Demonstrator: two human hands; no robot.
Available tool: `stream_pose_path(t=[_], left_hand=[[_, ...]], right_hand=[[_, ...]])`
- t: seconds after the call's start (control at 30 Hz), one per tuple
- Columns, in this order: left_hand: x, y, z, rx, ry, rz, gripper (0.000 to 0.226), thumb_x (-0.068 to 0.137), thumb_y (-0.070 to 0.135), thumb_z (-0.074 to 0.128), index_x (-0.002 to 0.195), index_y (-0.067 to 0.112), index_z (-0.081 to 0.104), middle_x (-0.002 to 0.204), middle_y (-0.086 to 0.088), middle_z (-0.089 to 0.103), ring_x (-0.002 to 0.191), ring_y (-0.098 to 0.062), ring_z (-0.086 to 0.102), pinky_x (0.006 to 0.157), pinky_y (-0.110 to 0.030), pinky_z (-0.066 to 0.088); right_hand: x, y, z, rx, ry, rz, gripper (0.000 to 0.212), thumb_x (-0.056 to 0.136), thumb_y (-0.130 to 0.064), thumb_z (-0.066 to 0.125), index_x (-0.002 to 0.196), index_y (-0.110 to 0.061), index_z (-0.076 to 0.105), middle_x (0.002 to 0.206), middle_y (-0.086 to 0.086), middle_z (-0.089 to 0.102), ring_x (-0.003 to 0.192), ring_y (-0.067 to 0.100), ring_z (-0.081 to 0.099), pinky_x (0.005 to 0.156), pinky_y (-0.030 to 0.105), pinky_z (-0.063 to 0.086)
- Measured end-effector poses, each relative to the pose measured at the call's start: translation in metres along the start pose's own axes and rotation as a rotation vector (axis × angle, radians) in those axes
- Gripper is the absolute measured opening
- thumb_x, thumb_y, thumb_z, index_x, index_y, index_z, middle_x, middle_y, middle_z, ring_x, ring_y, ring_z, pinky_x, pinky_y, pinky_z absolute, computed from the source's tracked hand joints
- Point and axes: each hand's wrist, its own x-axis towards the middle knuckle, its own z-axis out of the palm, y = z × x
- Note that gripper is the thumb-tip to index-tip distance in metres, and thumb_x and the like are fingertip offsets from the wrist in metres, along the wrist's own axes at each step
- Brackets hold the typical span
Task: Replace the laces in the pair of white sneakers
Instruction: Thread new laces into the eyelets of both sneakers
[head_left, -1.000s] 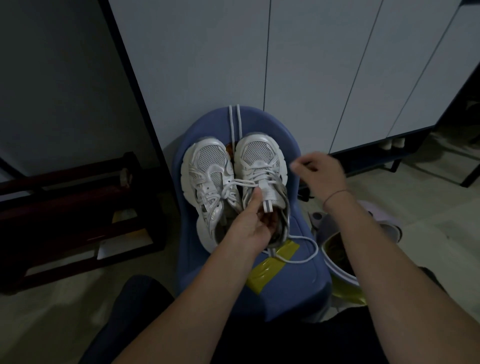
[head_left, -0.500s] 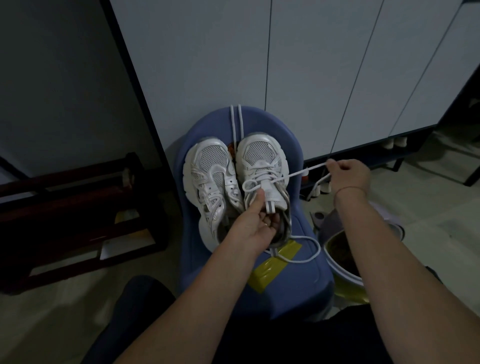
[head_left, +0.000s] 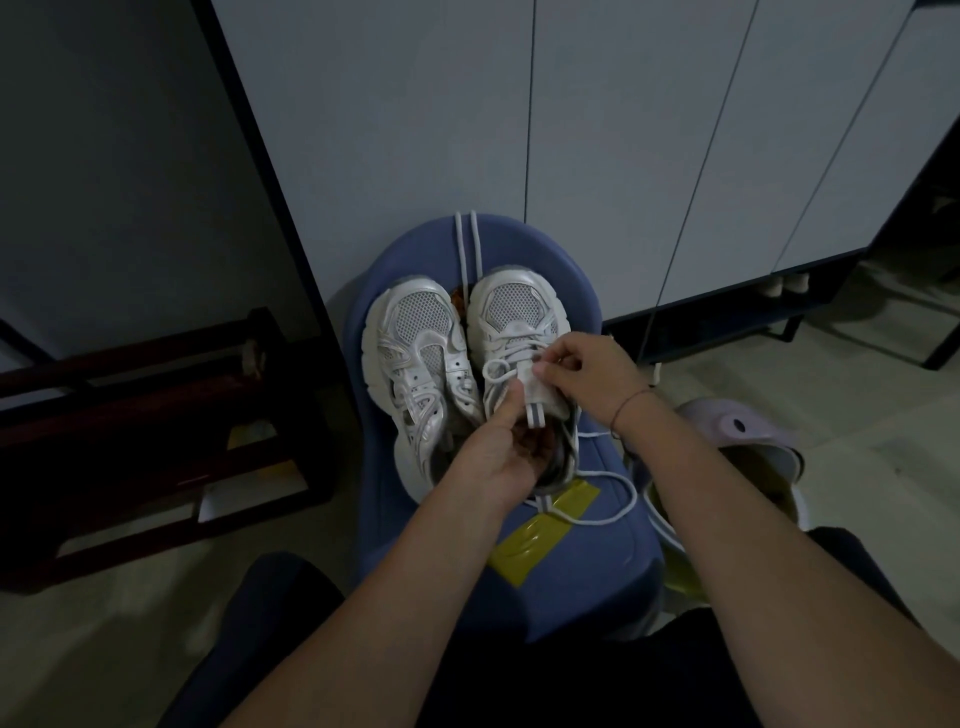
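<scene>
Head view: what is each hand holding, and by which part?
The left hand grips the right sneaker at its collar, thumb against the tongue. The right hand pinches the lace with its fingers above the tongue.

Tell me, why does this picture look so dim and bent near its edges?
Head view: weak room light leaves the wooden rack in shadow while the white sneakers and lace stand out; the wide-angle lens bows the cabinet lines; the yellow tape shows slight glare; little blur.
</scene>
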Motion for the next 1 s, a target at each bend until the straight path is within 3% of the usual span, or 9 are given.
stream_pose_path(t=[0.13, 0.3, 0.43, 0.5, 0.6, 0.7, 0.77, 0.9, 1.0], left_hand=[[0.001, 0.000, 0.000, -0.002, 0.032, 0.014, 0.021, 0.096, 0.023, 0.058, 0.087, 0.005, 0.064, 0.084, -0.010, 0.068, 0.081, -0.021, 0.061, 0.066, -0.030, 0.051], [0.003, -0.001, -0.002, 0.035, 0.062, 0.022, 0.016, 0.094, 0.024, 0.061, 0.091, 0.008, 0.061, 0.095, -0.006, 0.063, 0.087, -0.018, 0.059, 0.076, -0.029, 0.045], [0.004, 0.000, -0.001, 0.037, 0.064, 0.029, 0.015, 0.095, 0.023, 0.060, 0.091, 0.009, 0.061, 0.096, -0.006, 0.063, 0.087, -0.018, 0.059, 0.081, -0.030, 0.044], [0.004, 0.001, -0.001, 0.038, 0.067, 0.035, 0.015, 0.096, 0.023, 0.059, 0.090, 0.009, 0.060, 0.094, -0.006, 0.062, 0.086, -0.018, 0.058, 0.086, -0.030, 0.043], [0.003, 0.001, -0.001, 0.048, 0.058, 0.036, 0.015, 0.096, 0.025, 0.058, 0.093, 0.010, 0.060, 0.095, -0.006, 0.063, 0.087, -0.017, 0.058, 0.089, -0.030, 0.041], [0.003, 0.001, -0.001, 0.032, 0.052, 0.035, 0.015, 0.096, 0.025, 0.058, 0.093, 0.010, 0.059, 0.094, -0.006, 0.063, 0.086, -0.017, 0.058, 0.090, -0.030, 0.040], [0.002, 0.001, -0.001, 0.029, 0.051, 0.034, 0.017, 0.096, 0.026, 0.058, 0.093, 0.009, 0.058, 0.093, -0.006, 0.063, 0.085, -0.016, 0.058, 0.090, -0.030, 0.040], [-0.001, 0.001, -0.002, 0.039, 0.053, 0.035, 0.019, 0.095, 0.026, 0.060, 0.096, 0.008, 0.059, 0.095, -0.007, 0.064, 0.087, -0.018, 0.059, 0.090, -0.030, 0.041], [-0.005, 0.001, -0.003, 0.088, 0.049, 0.036, 0.020, 0.095, 0.029, 0.060, 0.100, 0.010, 0.060, 0.097, -0.007, 0.064, 0.089, -0.018, 0.059, 0.087, -0.031, 0.044]], right_hand=[[0.008, 0.013, -0.012, -0.056, 0.215, 0.098, 0.016, 0.090, -0.019, 0.062, 0.083, -0.006, 0.066, 0.072, 0.004, 0.056, 0.069, 0.016, 0.049, 0.067, 0.025, 0.037], [0.015, 0.036, -0.029, -0.074, 0.481, 0.317, 0.024, 0.092, -0.018, 0.057, 0.076, -0.001, 0.063, 0.073, 0.012, 0.053, 0.074, 0.024, 0.049, 0.068, 0.030, 0.036], [0.010, 0.042, -0.009, -0.008, 0.290, 0.372, 0.041, 0.091, -0.025, 0.060, 0.066, 0.008, 0.056, 0.066, 0.026, 0.054, 0.065, 0.023, 0.046, 0.065, 0.031, 0.038], [0.002, 0.041, 0.001, 0.132, 0.147, 0.455, 0.052, 0.093, -0.035, 0.055, 0.085, 0.016, 0.059, 0.081, 0.034, 0.060, 0.065, 0.024, 0.050, 0.062, 0.030, 0.039], [-0.011, 0.036, 0.007, 0.068, -0.099, 0.580, 0.054, 0.097, -0.050, 0.036, 0.105, 0.001, 0.051, 0.100, 0.017, 0.059, 0.081, 0.029, 0.057, 0.067, 0.032, 0.044], [-0.021, 0.038, 0.008, 0.082, -0.217, 0.627, 0.062, 0.096, -0.056, 0.029, 0.123, -0.004, 0.049, 0.114, 0.014, 0.057, 0.101, 0.030, 0.056, 0.080, 0.033, 0.043], [-0.030, 0.039, 0.010, 0.213, -0.261, 0.675, 0.065, 0.095, -0.059, 0.030, 0.129, -0.007, 0.049, 0.100, 0.006, 0.060, 0.086, 0.023, 0.057, 0.066, 0.029, 0.043], [-0.048, 0.030, 0.004, 0.531, -0.359, 0.839, 0.055, 0.094, -0.060, 0.031, 0.081, -0.010, 0.049, 0.064, 0.005, 0.049, 0.047, 0.015, 0.045, 0.046, 0.020, 0.036], [-0.047, 0.023, -0.016, 0.638, -0.448, 0.773, 0.050, 0.096, -0.055, 0.032, 0.068, -0.014, 0.041, 0.043, -0.004, 0.035, 0.031, 0.006, 0.023, 0.038, 0.013, 0.023]])
